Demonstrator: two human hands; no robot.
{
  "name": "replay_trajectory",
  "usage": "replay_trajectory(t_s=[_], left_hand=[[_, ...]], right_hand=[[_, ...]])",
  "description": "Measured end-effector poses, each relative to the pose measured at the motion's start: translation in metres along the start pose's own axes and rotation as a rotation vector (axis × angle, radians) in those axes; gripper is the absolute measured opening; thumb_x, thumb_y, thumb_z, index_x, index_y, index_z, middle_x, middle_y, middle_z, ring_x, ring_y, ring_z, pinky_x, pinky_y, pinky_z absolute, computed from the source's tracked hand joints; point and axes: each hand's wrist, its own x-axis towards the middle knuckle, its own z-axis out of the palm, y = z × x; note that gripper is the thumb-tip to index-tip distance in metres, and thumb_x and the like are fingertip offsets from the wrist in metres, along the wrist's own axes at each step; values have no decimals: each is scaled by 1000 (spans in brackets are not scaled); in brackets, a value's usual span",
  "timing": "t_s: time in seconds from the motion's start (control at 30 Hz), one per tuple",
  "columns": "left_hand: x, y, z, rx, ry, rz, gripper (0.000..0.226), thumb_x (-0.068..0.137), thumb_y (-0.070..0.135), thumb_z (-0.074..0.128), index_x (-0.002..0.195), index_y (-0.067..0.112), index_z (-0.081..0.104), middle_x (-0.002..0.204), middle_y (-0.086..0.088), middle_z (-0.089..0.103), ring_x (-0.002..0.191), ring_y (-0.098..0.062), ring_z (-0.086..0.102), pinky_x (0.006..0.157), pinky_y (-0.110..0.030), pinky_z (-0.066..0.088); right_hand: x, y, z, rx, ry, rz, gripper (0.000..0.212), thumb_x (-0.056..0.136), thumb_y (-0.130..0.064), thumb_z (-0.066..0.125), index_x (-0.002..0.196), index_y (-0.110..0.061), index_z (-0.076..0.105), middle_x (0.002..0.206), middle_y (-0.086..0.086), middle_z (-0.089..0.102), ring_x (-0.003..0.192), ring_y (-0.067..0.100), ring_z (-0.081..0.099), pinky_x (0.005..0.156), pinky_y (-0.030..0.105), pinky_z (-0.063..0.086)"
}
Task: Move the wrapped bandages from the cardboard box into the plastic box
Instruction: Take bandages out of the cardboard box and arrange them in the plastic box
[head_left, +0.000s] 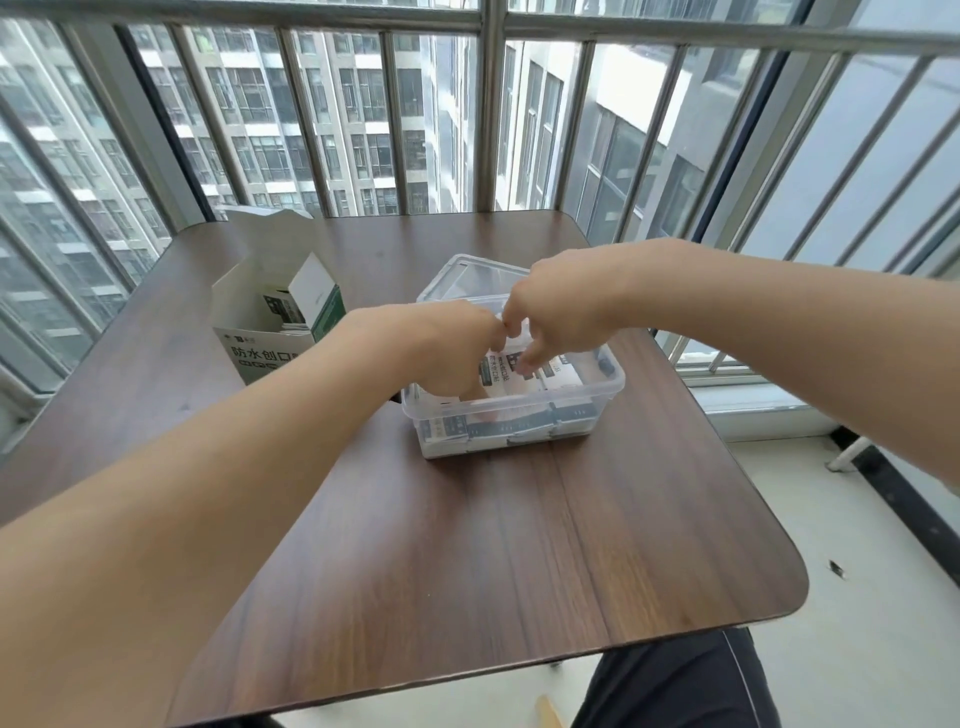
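Both hands grip wrapped bandages over plastic box; cardboard box reads "防水创口"

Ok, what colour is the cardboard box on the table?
White with dark green panels and dark lettering, on the cardboard box in the head view.

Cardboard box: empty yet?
Not empty. The cardboard box stands open-topped, with packets visible inside. How many remain, cannot tell.

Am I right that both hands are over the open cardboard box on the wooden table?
No. The head view shows both hands, left and right, over the clear plastic box, not the open cardboard box, on the wooden table.
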Motion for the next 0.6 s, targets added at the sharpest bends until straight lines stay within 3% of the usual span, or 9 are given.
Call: replay_trajectory(t_s=[0.13,0.27,0.47,0.6], left_hand=[[1,-1,3,40,0,15,54,90,31,69,139,17,51,136,-1,56,121,-27,54,99,-35,46],[1,-1,4,23,31,23,50,90,24,67,138,18,52,129,-2,61,113,-27,57,89,-32,46],[2,-1,3,24,30,7,46,86,29,73,128,14,60,117,-6,66,103,-28,60,86,-35,50],[4,-3,3,28,38,-7,39,85,33,74,117,12,65,108,-6,67,94,-27,61,83,-37,52]], right_hand=[[3,-12,-1,75,96,-12,52,83,-62,69,121,-27,68,104,-3,72,94,26,67,80,38,56],[7,-13,6,196,105,29,45,80,-54,77,110,-21,74,97,0,74,88,25,67,74,34,55],[3,-10,9,165,93,60,44,80,-48,79,106,-13,74,105,5,75,95,28,69,82,41,58],[0,-8,11,162,86,62,41,82,-42,80,113,-17,72,110,3,73,97,29,67,83,41,58]])
